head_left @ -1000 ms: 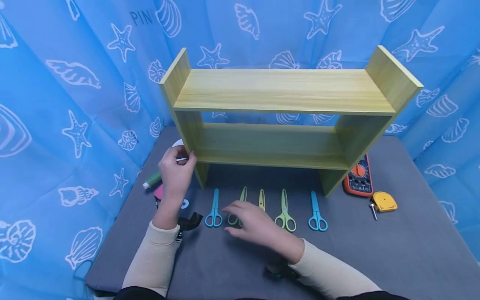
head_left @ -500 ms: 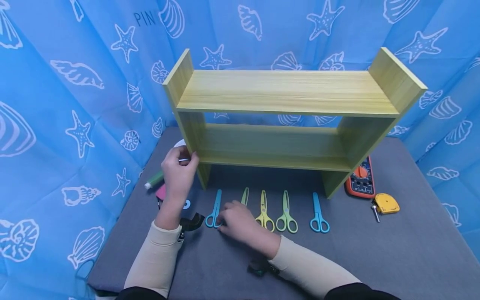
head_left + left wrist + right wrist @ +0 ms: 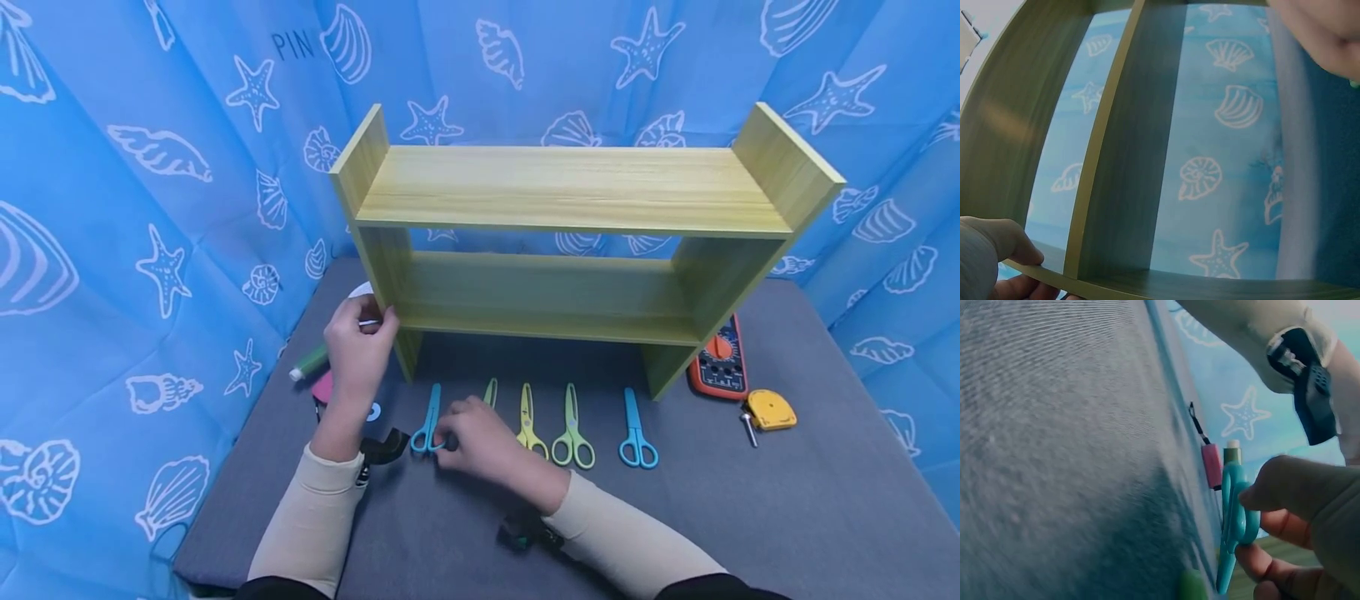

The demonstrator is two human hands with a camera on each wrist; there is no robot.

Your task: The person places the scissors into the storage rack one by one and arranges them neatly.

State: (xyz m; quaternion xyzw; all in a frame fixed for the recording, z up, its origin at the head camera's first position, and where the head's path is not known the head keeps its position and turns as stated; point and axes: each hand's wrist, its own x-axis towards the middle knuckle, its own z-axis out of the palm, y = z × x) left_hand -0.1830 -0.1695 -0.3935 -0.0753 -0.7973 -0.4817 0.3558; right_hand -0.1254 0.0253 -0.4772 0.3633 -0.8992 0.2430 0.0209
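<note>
A two-tier wooden shelf (image 3: 570, 187) stands on the grey table. At its left side panel, my left hand (image 3: 358, 354) grips the front edge, thumb (image 3: 1019, 244) on the inner side in the left wrist view. The leftmost blue scissors (image 3: 430, 417) lie in front of the shelf, blades pointing towards it. My right hand (image 3: 483, 442) pinches their handle ring; the right wrist view shows the thumb (image 3: 1272, 481) on the ring of the blue scissors (image 3: 1238, 509). Green scissors (image 3: 491, 390) lie partly hidden beneath the right hand.
Rightwards in the row come yellow scissors (image 3: 527, 417), green scissors (image 3: 573, 429) and another blue pair (image 3: 635, 433). An orange multimeter (image 3: 720, 358), yellow tape measure (image 3: 771, 409) and bolt (image 3: 748, 429) lie at right. A green tube (image 3: 310, 362) and pink item (image 3: 322, 387) lie at left.
My right hand has moved left from above the green scissors to the leftmost blue scissors, its spread fingers closing on the handle. The left hand stays on the shelf panel.
</note>
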